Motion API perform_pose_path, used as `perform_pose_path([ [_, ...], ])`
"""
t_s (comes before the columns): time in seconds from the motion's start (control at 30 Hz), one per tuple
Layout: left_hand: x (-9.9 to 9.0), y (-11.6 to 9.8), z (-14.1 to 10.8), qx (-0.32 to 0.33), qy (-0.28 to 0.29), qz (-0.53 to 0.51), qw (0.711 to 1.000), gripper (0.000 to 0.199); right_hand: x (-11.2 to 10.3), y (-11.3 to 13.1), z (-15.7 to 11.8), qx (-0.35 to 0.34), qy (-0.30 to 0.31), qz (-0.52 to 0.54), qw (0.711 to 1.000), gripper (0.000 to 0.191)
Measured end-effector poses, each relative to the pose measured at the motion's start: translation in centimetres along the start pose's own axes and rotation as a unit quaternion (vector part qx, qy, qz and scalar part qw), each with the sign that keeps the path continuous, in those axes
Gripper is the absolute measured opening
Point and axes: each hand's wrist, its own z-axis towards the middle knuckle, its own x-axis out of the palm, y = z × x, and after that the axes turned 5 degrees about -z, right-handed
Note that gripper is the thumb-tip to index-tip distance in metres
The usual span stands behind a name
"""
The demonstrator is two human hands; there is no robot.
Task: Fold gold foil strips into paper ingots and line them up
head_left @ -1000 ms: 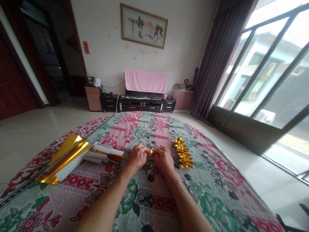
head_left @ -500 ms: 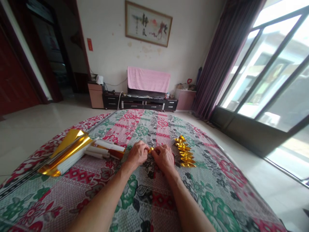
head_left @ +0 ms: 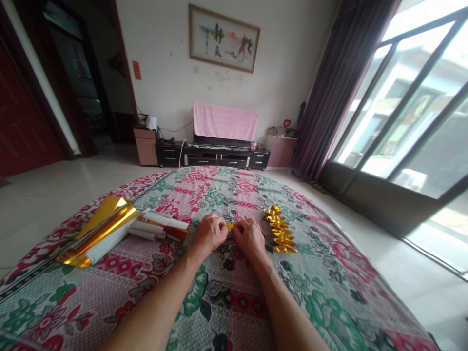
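Note:
A small piece of gold foil paper (head_left: 229, 226) shows between my two hands, just above the patterned cloth. My left hand (head_left: 211, 233) is closed, its thumb and fingers pinching the piece's left side. From the other side my right hand (head_left: 249, 236) pinches it too, fingers curled. Most of the piece is hidden behind the fingers, so its shape cannot be made out. Close to the right of my right hand, several folded gold foil pieces (head_left: 281, 229) lie in an overlapping row, with pointed ends.
A floral cloth (head_left: 215, 197) covers the round table. On the left lie a sheet of gold foil paper (head_left: 109, 226) and several white paper rolls (head_left: 148, 229). Beyond the table stands a low TV cabinet (head_left: 219, 160) with a pink cloth (head_left: 224, 121) above it.
My hands stay in nearly the same place, with fingers shifting slightly on the small gold piece. The row of folded pieces and the foil sheet have not moved.

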Motion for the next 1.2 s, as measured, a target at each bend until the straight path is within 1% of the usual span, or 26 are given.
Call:
perform_pose_path([
  [0.13,0.1,-0.3,0.1,-0.008,-0.001,0.006,1.000,0.015,0.0,0.0,-0.1,0.007,0.000,0.004,1.000,0.017],
  [0.3,0.4,0.2,0.5,-0.033,0.014,0.012,0.999,0.007,0.0,0.0,-0.1,0.005,-0.002,0.007,1.000,0.019],
  [0.57,-0.5,0.7,1.1,-0.067,0.077,-0.040,0.994,0.020,-0.2,0.0,-0.1,0.006,0.006,0.018,1.000,0.020],
  [0.63,-0.6,0.9,1.1,-0.063,0.084,-0.048,0.993,0.024,-0.2,0.0,-0.1,0.010,0.010,0.015,1.000,0.020],
  [0.73,-0.6,1.2,1.0,-0.058,0.079,-0.051,0.994,0.030,-0.2,0.0,-0.1,0.016,0.011,0.010,1.000,0.020],
  [0.83,-0.6,1.2,0.6,-0.027,0.062,-0.053,0.996,0.030,0.0,-0.1,-0.2,0.009,0.000,0.008,1.000,0.019],
  [0.97,-0.6,1.0,0.2,0.050,0.031,-0.046,0.997,0.024,0.1,-0.1,-0.4,-0.009,-0.018,0.001,1.000,0.018],
  [1.1,-0.5,1.0,0.2,0.128,0.046,-0.030,0.990,0.019,0.1,0.0,-0.5,-0.018,-0.023,-0.008,1.000,0.019],
  [1.2,-0.4,1.2,0.3,0.162,0.054,-0.006,0.985,0.022,0.1,0.0,-0.5,-0.026,-0.027,-0.013,0.999,0.017],
])
